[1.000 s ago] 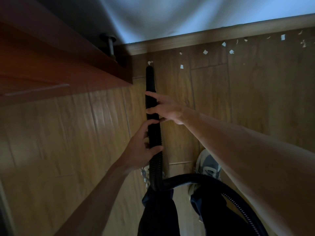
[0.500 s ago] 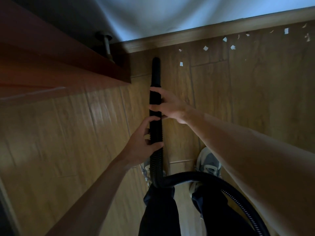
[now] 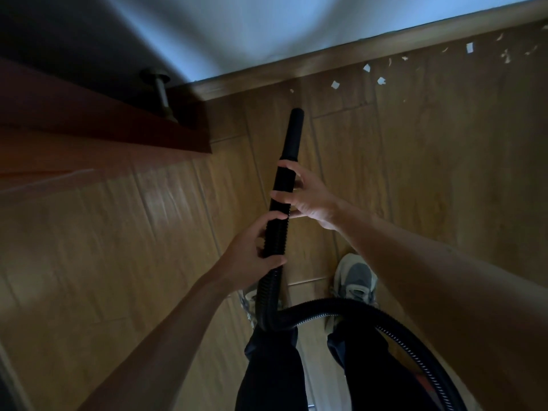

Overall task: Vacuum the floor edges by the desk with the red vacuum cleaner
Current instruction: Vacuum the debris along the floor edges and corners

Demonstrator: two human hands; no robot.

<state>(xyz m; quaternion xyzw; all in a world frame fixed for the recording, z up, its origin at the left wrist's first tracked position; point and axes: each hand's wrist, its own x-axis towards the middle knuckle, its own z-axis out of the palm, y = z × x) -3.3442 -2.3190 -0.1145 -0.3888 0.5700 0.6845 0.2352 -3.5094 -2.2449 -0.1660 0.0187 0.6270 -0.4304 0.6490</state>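
Step in hand: edge pass along the baseboard, mid-sweep, not done. I have both hands on the vacuum's black line. The left hand is wrapped tight round the corrugated hose, thumb over the top, no gap. The right hand sits further up toward the baseboard, with its fingers hooked across the rigid nozzle tube and closed on it.

The tube points at the baseboard and leans a bit. Its tip is near the baseboard but short of it, and I can't tell whether the mouth touches the floor. Behind my hands the hose bends and loops back away from the baseboard, past my grey shoe. The red vacuum body is not in view, so I can't place it.

The red-brown desk runs up to the baseboard beside the tube, with a dark desk foot tucked right against the baseboard. The strip straight ahead of the tip looks nearly bare, with one tiny fleck close to the baseboard.

What's left: white paper scraps strung along the foot of the baseboard, on the side away from the desk, thickest at the far end.

Next move, my call: push the tip in to meet the baseboard, then slide it sideways along the baseboard away from the desk, mouth low over each scrap. The right hand steers and the left feeds hose. I'll need slack in the loop so it doesn't snag on my shoe. The frame is blurry in places, so the scrap count is unclear.
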